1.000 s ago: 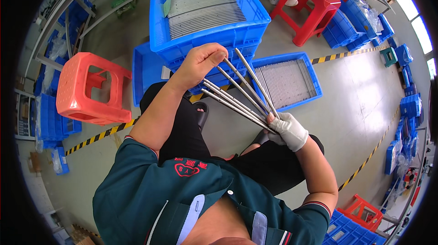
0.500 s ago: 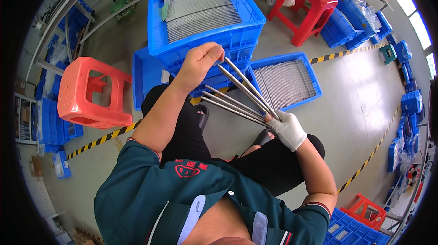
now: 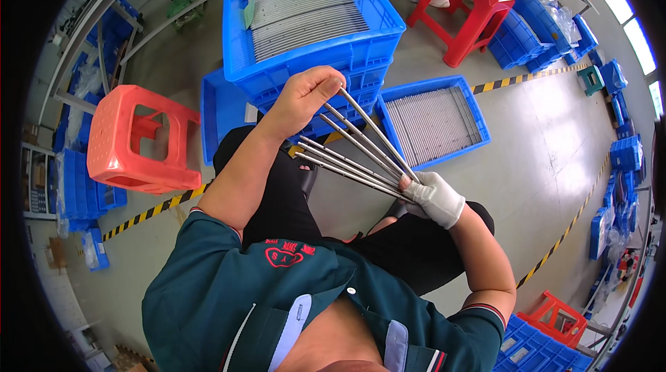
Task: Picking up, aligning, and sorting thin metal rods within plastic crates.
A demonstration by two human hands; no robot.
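Observation:
My right hand [image 3: 436, 199], in a white glove with bare fingertips, is closed around one end of several thin metal rods [image 3: 354, 164]. They fan out from it toward the left, over my lap. My bare left hand [image 3: 305, 100] is closed at the far end of the topmost rod [image 3: 371, 122], which it pinches between thumb and fingers. Just beyond that hand stands a stack of blue crates; the top crate [image 3: 312, 53] holds rows of similar grey rods [image 3: 305, 15]. A lower blue crate [image 3: 444, 157] to its right holds more rods [image 3: 430, 126].
An orange-red stool [image 3: 114, 136] stands at left, near black-and-yellow floor tape [image 3: 156, 209]. Another blue crate [image 3: 211, 119] lies beside the stack. At far right a person sits on a red stool [image 3: 461, 15]. Blue crates [image 3: 517, 39] line the right side.
The rods have spread into a wider fan, with the topmost one now apart from the others. My left hand has barely moved; my right hand has shifted slightly.

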